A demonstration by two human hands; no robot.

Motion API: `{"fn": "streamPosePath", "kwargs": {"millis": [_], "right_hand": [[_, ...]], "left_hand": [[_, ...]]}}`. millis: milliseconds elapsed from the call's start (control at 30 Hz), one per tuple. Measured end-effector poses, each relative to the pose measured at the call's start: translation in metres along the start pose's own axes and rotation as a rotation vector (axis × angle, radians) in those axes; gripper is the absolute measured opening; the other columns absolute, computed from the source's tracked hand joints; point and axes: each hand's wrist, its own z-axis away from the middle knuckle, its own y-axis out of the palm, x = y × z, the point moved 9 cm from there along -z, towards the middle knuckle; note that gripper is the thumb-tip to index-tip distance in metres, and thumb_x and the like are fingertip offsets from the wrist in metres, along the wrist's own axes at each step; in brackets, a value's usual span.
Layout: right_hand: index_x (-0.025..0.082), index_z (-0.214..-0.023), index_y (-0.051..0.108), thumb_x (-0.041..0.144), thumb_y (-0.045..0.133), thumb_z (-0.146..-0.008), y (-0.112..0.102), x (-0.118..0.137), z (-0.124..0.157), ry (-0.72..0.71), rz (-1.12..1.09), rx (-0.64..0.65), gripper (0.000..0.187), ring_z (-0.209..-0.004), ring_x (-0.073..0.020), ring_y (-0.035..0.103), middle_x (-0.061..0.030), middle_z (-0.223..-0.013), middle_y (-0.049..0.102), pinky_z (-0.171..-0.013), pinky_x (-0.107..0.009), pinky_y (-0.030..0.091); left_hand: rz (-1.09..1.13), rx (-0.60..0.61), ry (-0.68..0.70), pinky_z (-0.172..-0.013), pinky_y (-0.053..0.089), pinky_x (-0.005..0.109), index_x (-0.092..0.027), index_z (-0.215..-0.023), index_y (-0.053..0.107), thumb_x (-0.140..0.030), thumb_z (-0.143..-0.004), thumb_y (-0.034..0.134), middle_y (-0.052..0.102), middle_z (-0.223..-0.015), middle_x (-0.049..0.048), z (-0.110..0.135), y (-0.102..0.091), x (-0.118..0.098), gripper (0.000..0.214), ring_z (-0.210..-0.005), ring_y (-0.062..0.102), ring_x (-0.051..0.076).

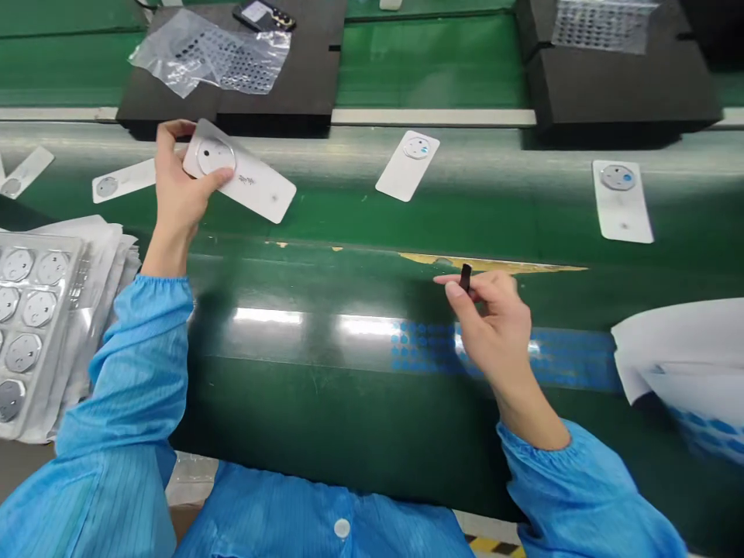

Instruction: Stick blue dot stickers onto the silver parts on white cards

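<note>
Left hand (180, 186): grasping the held white panel (261, 184) by its disc end, the thumb pressing beside the round disc; the panel is tilting down to the right, above the green work surface (349, 442).

Right hand (494, 318): pinching a small dark piece (466, 277) between thumb and fingers, its tip pointing up; it is hovering well apart from the panel.

Blue sleeves (139, 364), two: gathering elastically at the wrists.

Loose white panels, each bearing a disc: one left panel (131, 178) is lying just beside the left hand; one far-left panel (35, 167) is lying near the edge of view; one middle panel (401, 174) is resting between the hands, farther back; one right panel (628, 213) is lying beyond the right hand.

Blue-dotted strip (558, 345), one: running along the surface behind the right wrist.

Clear tray (67, 310) of silver discs, one: sitting at left on white sheets (108, 240).

White paper (674, 333): curling at right.

Black blocks (314, 70), at the back: supporting plastic bags (191, 46) and a dark device (279, 19).
</note>
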Motion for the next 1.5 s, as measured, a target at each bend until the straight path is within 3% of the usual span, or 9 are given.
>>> {"fn": "streamPosePath", "kwargs": {"millis": [67, 133, 267, 367, 500, 667, 933, 1233, 1500], "right_hand": [[0.024, -0.103, 0.077, 0.054, 0.063, -0.103, 0.012, -0.010, 0.009, 0.073, -0.164, 0.093, 0.034, -0.073, -0.0195, 0.060, -0.0032, -0.081, 0.064, -0.071, -0.035, 0.052], [0.021, -0.103, 0.073, 0.056, 0.066, -0.102, 0.029, -0.017, 0.016, 0.149, -0.335, 0.234, 0.035, -0.065, -0.0176, 0.063, -0.0030, -0.079, 0.068, -0.065, -0.033, 0.055], [0.020, -0.099, 0.069, 0.056, 0.071, -0.099, 0.044, -0.022, 0.021, 0.191, -0.384, 0.346, 0.036, -0.057, -0.0165, 0.065, -0.0022, -0.069, 0.070, -0.060, -0.031, 0.057], [0.020, -0.097, 0.068, 0.058, 0.069, -0.100, 0.043, -0.024, 0.019, 0.182, -0.328, 0.332, 0.038, -0.058, -0.0170, 0.067, -0.0021, -0.066, 0.069, -0.061, -0.031, 0.059], [0.020, -0.095, 0.068, 0.062, 0.069, -0.098, 0.043, -0.024, 0.019, 0.186, -0.309, 0.328, 0.041, -0.057, -0.0170, 0.068, -0.0031, -0.068, 0.071, -0.059, -0.031, 0.059], [0.020, -0.094, 0.070, 0.060, 0.071, -0.097, 0.045, -0.025, 0.019, 0.192, -0.306, 0.332, 0.040, -0.056, -0.0169, 0.067, -0.0034, -0.068, 0.072, -0.058, -0.031, 0.059], [0.021, -0.088, 0.074, 0.051, 0.080, -0.093, 0.035, -0.006, 0.024, 0.218, -0.455, 0.243, 0.031, -0.050, -0.0172, 0.064, -0.0040, -0.067, 0.074, -0.049, -0.032, 0.055], [0.018, -0.091, 0.074, 0.057, 0.079, -0.092, 0.081, 0.011, 0.061, 0.415, -0.498, 0.372, 0.039, -0.048, -0.0165, 0.065, -0.0058, -0.068, 0.076, -0.047, -0.030, 0.058], [0.019, -0.091, 0.073, 0.057, 0.080, -0.092, 0.083, 0.005, 0.061, 0.439, -0.478, 0.392, 0.038, -0.048, -0.0148, 0.065, -0.0049, -0.069, 0.075, -0.047, -0.028, 0.058]], "left_hand": [[0.073, 0.034, 0.083, -0.101, 0.048, 0.039, -0.022, -0.136, 0.045, -0.048, -0.088, 0.085, 0.063, -0.118, -0.0024, 0.029, 0.029, -0.057, 0.067, -0.102, 0.055, 0.011], [0.115, 0.288, 0.001, -0.093, 0.053, 0.035, -0.020, -0.137, 0.052, -0.047, -0.089, 0.084, 0.064, -0.127, 0.0028, 0.067, 0.081, -0.091, 0.064, -0.105, 0.062, 0.016], [0.179, 0.756, -0.113, -0.086, 0.057, 0.032, -0.024, -0.137, 0.061, -0.034, -0.094, 0.078, 0.072, -0.126, 0.0063, 0.155, 0.167, -0.118, 0.047, -0.103, 0.071, 0.022], [-0.010, 0.838, -0.005, -0.091, 0.055, 0.037, -0.024, -0.147, 0.054, -0.025, -0.101, 0.068, 0.071, -0.127, 0.0093, 0.190, 0.193, -0.118, 0.049, -0.106, 0.069, 0.023], [-0.395, 0.813, 0.173, -0.101, 0.049, 0.052, -0.019, -0.149, 0.050, -0.026, -0.099, 0.071, 0.059, -0.143, 0.0185, 0.206, 0.198, -0.118, 0.055, -0.126, 0.056, 0.035], [-0.557, 0.824, 0.189, -0.104, 0.046, 0.056, -0.014, -0.151, 0.043, -0.043, -0.092, 0.080, 0.054, -0.147, 0.0227, 0.224, 0.197, -0.117, 0.076, -0.129, 0.052, 0.040], [-0.527, 0.787, 0.171, -0.105, 0.045, 0.056, -0.015, -0.150, 0.046, -0.042, -0.093, 0.080, 0.053, -0.149, 0.0222, 0.234, 0.196, -0.106, 0.071, -0.132, 0.050, 0.039], [-0.512, 0.789, 0.166, -0.108, 0.042, 0.054, -0.016, -0.149, 0.049, -0.046, -0.092, 0.080, 0.052, -0.150, 0.0213, 0.235, 0.197, -0.103, 0.072, -0.135, 0.048, 0.039], [-0.483, 0.791, 0.144, -0.108, 0.040, 0.055, -0.017, -0.152, 0.046, -0.044, -0.091, 0.082, 0.051, -0.153, 0.0220, 0.236, 0.198, -0.102, 0.076, -0.137, 0.046, 0.041]]}}
